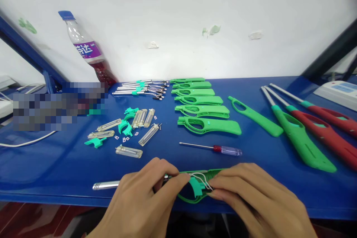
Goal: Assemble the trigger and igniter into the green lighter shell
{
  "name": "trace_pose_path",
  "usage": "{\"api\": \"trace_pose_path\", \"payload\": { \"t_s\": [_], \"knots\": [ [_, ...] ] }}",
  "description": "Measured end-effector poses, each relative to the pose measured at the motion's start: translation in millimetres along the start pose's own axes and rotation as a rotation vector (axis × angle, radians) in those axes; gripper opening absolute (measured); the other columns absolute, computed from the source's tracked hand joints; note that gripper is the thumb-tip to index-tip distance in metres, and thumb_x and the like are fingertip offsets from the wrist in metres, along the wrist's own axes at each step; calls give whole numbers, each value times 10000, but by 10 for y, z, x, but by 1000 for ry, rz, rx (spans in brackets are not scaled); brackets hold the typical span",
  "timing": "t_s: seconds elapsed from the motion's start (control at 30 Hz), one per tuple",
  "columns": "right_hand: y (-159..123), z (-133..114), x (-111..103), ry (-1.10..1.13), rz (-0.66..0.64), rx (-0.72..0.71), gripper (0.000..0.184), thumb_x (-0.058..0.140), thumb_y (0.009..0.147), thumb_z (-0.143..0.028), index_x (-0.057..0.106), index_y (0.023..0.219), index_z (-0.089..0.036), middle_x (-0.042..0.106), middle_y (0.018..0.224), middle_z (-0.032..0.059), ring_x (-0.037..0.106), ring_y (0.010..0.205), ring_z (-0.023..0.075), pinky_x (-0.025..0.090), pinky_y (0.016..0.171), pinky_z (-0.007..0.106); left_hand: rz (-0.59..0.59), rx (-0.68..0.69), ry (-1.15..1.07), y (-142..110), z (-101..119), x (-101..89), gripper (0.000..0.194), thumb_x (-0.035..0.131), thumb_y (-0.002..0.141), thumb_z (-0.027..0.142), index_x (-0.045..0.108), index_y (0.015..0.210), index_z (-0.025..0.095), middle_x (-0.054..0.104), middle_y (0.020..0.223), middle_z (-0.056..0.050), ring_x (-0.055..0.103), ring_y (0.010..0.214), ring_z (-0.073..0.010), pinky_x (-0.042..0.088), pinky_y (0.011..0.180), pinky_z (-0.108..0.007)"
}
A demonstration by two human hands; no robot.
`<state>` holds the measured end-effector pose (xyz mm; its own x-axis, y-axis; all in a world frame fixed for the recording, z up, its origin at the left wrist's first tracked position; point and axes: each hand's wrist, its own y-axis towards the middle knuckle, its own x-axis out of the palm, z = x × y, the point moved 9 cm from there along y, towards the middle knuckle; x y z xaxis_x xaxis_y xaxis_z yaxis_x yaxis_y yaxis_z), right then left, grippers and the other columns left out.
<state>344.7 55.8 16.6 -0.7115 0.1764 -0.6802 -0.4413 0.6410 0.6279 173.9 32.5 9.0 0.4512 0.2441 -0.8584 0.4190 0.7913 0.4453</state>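
Observation:
Near the table's front edge lies a partly assembled gas lighter: a green half shell [192, 199], a teal trigger [197, 187] and a silver metal tube [105, 185] sticking out to the left. My left hand [145, 193] is closed over the lighter's tube end, thumb and index finger together by the shell's front. Two thin white wires [205, 179] loop across the open shell. My right hand [256, 193] pinches at the wires' right end and covers the handle part; what lies under its fingers is hidden. A screwdriver [223, 150] with a clear handle lies just beyond both hands.
Several green half shells [209, 125] lie in a row. To the left are clear fuel tanks [128, 151], teal triggers [125, 128] and metal tubes with wires [131, 90]. Assembled red and green lighters [304, 139] lie right. A drink bottle [86, 48] leans against the wall.

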Motion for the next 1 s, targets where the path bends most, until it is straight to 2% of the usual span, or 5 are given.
{"api": "trace_pose_path", "payload": {
  "t_s": [0.43, 0.63, 0.77, 0.87, 1.0],
  "knots": [
    [-31, -1, 7, 33, 13, 27, 349, 511, 1134, -359, 733, 883, -263, 786, 827, -63, 747, 738, 72, 575, 692, 183, -1, 0, 16, -2, 18, -3, 417, 508, 981, 35, 693, 1226, 318, 712, 966, 29, 627, 722, -148, 460, 560, -255],
    [-40, -22, -1, 45, 1, 13, 368, 485, 1142, -349, 740, 897, -247, 800, 865, -48, 765, 785, 68, 599, 764, 150, 8, -10, 14, 10, 8, 30, 386, 503, 1000, 54, 684, 1218, 316, 704, 948, 35, 628, 712, -146, 432, 549, -259],
    [-107, 25, 8, 27, -8, 13, 313, 517, 1126, -333, 748, 933, -247, 808, 900, -34, 783, 847, 91, 613, 824, 149, 2, -14, 10, -9, 26, 27, 374, 503, 1017, 64, 685, 1226, 315, 709, 950, 34, 639, 723, -143, 420, 554, -263],
    [-166, 71, 81, 13, -84, 21, 215, 563, 1105, -291, 749, 999, -271, 812, 972, -43, 784, 939, 103, 606, 897, 160, -8, -12, 6, -13, 29, 33, 379, 513, 1015, 64, 683, 1243, 316, 711, 956, 35, 641, 720, -141, 410, 543, -268],
    [-186, 105, 95, 26, -81, 50, 194, 570, 1102, -292, 735, 1004, -265, 802, 975, -27, 779, 911, 114, 611, 859, 181, -18, -15, 14, -8, 15, 41, 388, 505, 1018, 58, 675, 1255, 313, 711, 974, 34, 656, 735, -138, 429, 561, -269]
  ]
}}
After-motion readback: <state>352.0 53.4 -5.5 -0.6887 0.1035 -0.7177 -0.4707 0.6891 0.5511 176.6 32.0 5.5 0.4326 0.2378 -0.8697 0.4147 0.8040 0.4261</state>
